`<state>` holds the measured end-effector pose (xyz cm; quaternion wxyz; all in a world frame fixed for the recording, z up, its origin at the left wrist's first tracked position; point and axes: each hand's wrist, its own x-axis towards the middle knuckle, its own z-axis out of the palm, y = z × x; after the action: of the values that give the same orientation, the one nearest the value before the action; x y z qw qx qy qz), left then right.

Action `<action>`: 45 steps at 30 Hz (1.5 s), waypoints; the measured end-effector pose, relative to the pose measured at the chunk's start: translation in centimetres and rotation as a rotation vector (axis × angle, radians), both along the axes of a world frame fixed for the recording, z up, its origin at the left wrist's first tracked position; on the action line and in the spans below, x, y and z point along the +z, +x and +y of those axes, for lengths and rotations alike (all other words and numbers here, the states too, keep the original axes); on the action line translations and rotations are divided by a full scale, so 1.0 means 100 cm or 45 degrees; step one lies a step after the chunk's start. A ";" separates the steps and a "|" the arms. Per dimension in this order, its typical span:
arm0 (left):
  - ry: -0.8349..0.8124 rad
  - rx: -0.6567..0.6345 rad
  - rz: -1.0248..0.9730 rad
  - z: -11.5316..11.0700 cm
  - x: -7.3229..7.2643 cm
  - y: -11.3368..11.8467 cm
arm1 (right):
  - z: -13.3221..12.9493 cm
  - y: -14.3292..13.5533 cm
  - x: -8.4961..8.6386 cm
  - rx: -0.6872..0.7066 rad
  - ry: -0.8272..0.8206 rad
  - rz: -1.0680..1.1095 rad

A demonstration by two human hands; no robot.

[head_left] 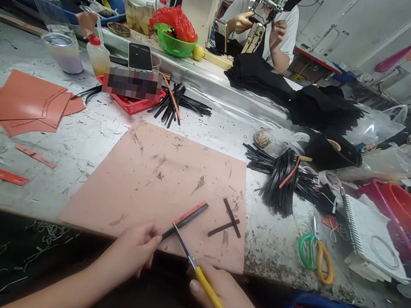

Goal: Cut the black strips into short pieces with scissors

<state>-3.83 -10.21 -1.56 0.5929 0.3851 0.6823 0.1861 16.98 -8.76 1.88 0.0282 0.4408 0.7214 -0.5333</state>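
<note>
A black strip (192,216) with a red piece along its upper side lies slanting near the front edge of a pink sheet (140,164). My left hand (141,243) pinches the strip's lower left end. My right hand (219,293) is closed around a yellow-handled tool (213,297), whose thin metal tip meets the strip near its middle. To the right, two short dark strips (232,218) lie crossed on the sheet.
Black strip bundles (284,188) lie right of the sheet, near green-and-orange scissors (317,254) and a notebook (373,234). Orange pieces (33,99) are at left, a red basket (132,105) behind. Across the table, a person sits at a machine (262,16).
</note>
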 end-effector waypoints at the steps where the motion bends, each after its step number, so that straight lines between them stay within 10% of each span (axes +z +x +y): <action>1: 0.005 0.000 -0.002 0.000 0.000 0.000 | 0.000 0.001 -0.003 -0.006 0.006 0.000; 27: 0.088 -0.372 0.067 0.013 0.010 0.038 | -0.050 0.040 -0.043 -0.620 0.178 0.257; 34: 0.358 -0.591 0.005 0.001 0.023 0.036 | -0.021 0.009 -0.021 -0.799 0.214 0.489; 45: 0.085 -0.106 0.054 0.001 0.008 -0.005 | 0.082 -0.020 0.003 -0.412 0.604 -0.146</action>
<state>-4.35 -10.12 -0.76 0.5724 0.4365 0.6715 0.1758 14.94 -0.57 2.13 -0.1202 0.5738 0.7436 -0.3214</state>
